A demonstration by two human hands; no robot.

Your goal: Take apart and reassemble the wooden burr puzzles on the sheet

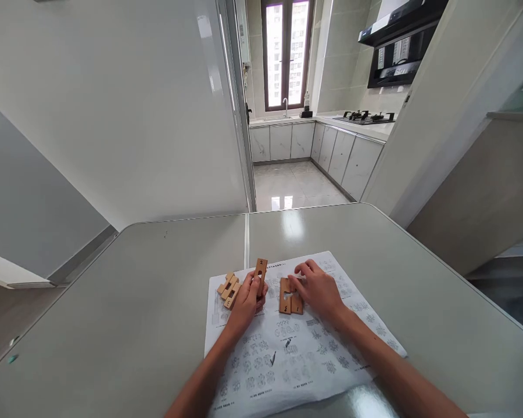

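Observation:
My left hand [247, 297] is closed around a wooden puzzle piece [260, 268], a flat brown bar with a notch and the number 2 near its raised end. Just left of that hand, several interlocked lighter wooden pieces [229, 289] lie on the printed sheet. Two more notched brown wooden pieces [285, 302] lie side by side on the paper, with dark marks at their near ends. Over the far end of the right one, my right hand [320, 287] bends with its fingers apart, the lowest touching the wood. Its fingers hide part of that piece.
Under everything is a white instruction sheet [305, 368] with small diagrams, its near edge curling. It lies on a glossy grey table [157, 325] with a seam. A small green bit [12, 359] sits at the table's left edge. Beyond are a sliding door and a kitchen.

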